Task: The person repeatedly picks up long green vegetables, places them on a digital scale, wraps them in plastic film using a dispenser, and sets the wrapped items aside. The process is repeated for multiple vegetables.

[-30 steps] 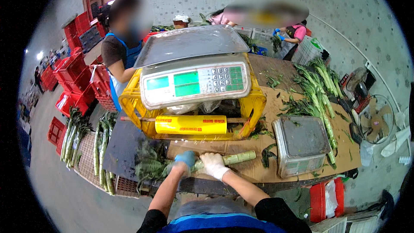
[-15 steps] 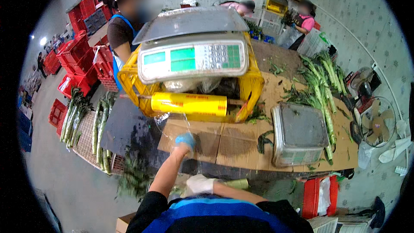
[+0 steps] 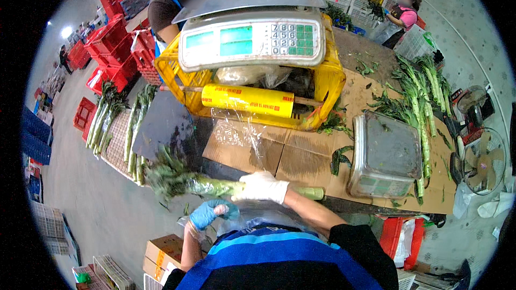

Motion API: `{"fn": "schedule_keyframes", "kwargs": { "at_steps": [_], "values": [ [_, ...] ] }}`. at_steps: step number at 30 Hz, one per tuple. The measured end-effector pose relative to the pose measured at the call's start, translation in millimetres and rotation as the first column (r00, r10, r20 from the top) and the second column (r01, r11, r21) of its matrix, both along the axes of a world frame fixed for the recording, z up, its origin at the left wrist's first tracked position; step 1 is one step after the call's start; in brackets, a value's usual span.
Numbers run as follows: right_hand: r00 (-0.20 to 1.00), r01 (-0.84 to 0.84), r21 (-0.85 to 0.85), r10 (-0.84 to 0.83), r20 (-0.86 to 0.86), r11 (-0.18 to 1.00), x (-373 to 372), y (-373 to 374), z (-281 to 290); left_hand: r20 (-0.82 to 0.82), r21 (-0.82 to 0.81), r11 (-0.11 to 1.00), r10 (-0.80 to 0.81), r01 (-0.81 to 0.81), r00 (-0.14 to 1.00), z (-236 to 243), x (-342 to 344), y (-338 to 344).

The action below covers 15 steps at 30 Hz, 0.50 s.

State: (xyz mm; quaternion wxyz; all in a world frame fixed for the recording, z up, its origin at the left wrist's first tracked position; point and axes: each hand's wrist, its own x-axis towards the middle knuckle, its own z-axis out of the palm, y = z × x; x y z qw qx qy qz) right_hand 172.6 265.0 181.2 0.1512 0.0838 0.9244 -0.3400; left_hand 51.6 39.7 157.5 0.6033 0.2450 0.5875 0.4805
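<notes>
My right hand, in a white glove, grips a thick pale-green stalk whose leafy end points left, at the table's front edge. Clear plastic wrap shows on the stalk. Below and left of it, near my body, my left hand, in a blue glove, has curled fingers among some clear plastic; what they hold is unclear. Beyond the stalk, loose clear film trails from a yellow roll mounted on the front of a yellow crate, which bears a digital scale.
A second scale and leafy stalks lie right on cardboard; a fan stands beyond. Bundled stalks rest left on wicker. Red crates are stacked back left. A co-worker stands behind the crate; others work farther back.
My left hand has dropped from the cardboard, where it was by the hanging film, toward my body. My right hand, lowered half a second ago, has risen again with the stalk.
</notes>
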Motion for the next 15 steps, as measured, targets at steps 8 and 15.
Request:
{"fn": "schedule_keyframes", "kwargs": {
  "at_steps": [8,15],
  "values": [
    [0.999,-0.045,-0.734,0.028,-0.035,0.678,-7,31,-32,0.521,0.599,0.557,0.274,-0.575,0.808,60,23,74],
    [0.742,0.563,-0.724,-0.63,0.23,0.398,44,111,-89,0.444,0.549,0.559,0.434,-0.621,0.784,63,30,77]
  ]
}}
